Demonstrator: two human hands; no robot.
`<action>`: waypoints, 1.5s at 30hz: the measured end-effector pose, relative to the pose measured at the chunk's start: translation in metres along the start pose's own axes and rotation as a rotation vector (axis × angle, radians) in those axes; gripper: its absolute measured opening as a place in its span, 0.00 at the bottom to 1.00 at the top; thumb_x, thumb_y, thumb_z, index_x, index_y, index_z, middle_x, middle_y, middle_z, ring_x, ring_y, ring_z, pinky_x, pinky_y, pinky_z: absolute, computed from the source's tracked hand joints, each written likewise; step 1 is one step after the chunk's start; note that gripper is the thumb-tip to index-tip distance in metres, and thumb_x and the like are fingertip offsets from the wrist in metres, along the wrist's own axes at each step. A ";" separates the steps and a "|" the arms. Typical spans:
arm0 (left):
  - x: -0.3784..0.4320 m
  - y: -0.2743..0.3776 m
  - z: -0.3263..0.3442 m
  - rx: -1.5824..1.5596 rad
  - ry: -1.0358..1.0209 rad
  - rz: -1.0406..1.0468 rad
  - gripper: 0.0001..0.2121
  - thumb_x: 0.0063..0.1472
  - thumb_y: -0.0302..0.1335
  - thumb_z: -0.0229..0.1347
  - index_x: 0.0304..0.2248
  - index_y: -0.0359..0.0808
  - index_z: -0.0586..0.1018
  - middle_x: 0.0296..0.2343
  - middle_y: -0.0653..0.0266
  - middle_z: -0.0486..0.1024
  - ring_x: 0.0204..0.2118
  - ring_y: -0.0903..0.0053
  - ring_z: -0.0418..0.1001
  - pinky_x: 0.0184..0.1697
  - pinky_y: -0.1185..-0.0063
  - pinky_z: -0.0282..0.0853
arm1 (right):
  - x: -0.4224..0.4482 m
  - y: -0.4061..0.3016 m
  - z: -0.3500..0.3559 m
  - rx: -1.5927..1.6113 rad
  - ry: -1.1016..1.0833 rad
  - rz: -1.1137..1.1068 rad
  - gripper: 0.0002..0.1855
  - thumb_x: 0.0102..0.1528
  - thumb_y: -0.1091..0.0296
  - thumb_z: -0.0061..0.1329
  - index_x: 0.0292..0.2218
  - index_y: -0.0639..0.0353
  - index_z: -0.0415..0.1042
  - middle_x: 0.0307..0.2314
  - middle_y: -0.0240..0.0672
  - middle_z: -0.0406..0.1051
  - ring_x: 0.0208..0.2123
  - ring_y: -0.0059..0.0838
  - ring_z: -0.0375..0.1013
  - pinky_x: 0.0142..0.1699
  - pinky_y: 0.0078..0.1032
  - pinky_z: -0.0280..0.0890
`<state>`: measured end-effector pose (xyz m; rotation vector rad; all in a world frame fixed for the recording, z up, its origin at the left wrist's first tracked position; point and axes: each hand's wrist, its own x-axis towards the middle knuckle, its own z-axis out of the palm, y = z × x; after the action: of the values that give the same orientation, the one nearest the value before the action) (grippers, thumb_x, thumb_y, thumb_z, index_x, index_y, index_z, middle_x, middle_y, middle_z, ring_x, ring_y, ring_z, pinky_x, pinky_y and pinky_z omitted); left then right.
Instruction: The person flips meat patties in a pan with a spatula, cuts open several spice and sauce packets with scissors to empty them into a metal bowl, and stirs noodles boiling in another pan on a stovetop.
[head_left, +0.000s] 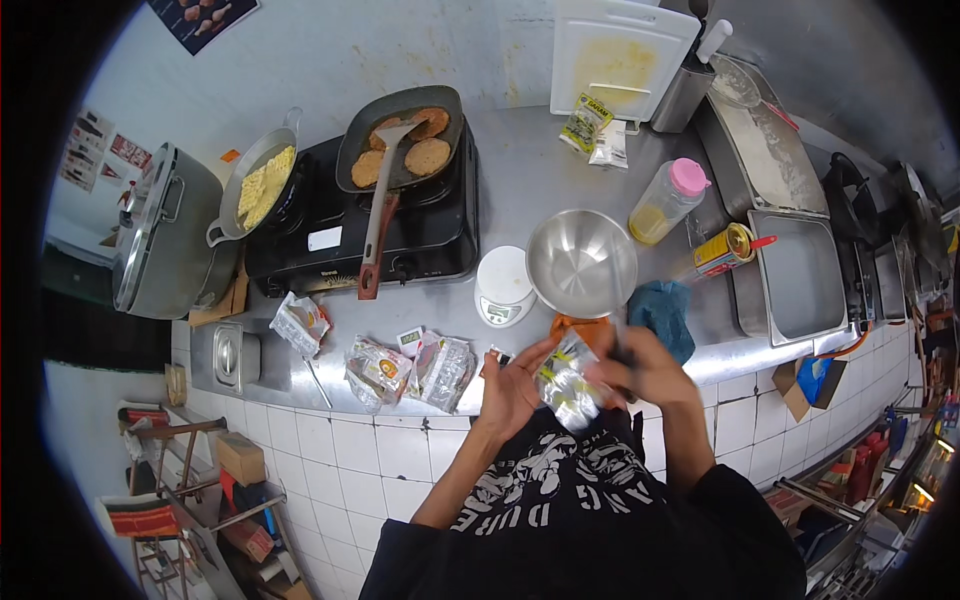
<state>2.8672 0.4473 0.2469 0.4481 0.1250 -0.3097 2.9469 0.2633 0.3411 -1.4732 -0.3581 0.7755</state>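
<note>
A shiny silver packet (571, 381) with green and yellow print is held in front of my black shirt. My left hand (511, 394) grips its left edge, palm turned up. My right hand (651, 369) is shut on a dark-handled tool, apparently a knife (616, 300), with its blade blurred and pointing away over the counter. The right fingers also seem to touch the packet. Just beyond the hands stand a steel mixing bowl (581, 262) and a white digital scale (506, 286). An orange cloth (577, 327) lies partly hidden behind the packet.
Left, a gas stove (322, 259) bears a pan of noodles (259, 180) and a square pan (397, 97) with browned patties and a spatula (381, 195). Opened wrappers (442, 371) lie near the edge. Right are a pink-capped bottle (667, 202), a can (721, 251) and a teal cloth (661, 319).
</note>
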 end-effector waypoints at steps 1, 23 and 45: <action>0.000 -0.004 -0.002 -0.063 -0.049 -0.034 0.35 0.54 0.55 0.39 0.49 0.31 0.57 0.44 0.52 0.63 0.48 0.66 0.63 0.52 0.69 0.58 | 0.016 0.018 0.003 -0.396 0.187 -0.043 0.07 0.48 0.70 0.49 0.25 0.63 0.66 0.14 0.34 0.66 0.14 0.18 0.67 0.17 0.16 0.56; -0.006 0.005 -0.015 0.349 0.247 -0.054 0.22 0.48 0.14 0.53 0.44 0.36 0.64 0.44 0.61 0.62 0.50 0.73 0.58 0.47 0.80 0.60 | 0.195 0.072 -0.139 -1.342 0.427 -0.029 0.09 0.43 0.68 0.50 0.29 0.58 0.69 0.26 0.43 0.70 0.32 0.46 0.69 0.36 0.39 0.62; -0.022 0.017 -0.030 0.368 0.294 -0.073 0.30 0.43 0.12 0.56 0.47 0.38 0.61 0.40 0.63 0.60 0.44 0.78 0.62 0.43 0.83 0.64 | 0.186 0.050 -0.144 -0.951 0.392 0.005 0.13 0.46 0.64 0.50 0.32 0.61 0.68 0.25 0.42 0.71 0.30 0.42 0.70 0.36 0.36 0.62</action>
<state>2.8504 0.4811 0.2312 0.8544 0.3750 -0.3386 3.1620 0.2730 0.2340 -2.4632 -0.4459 0.2806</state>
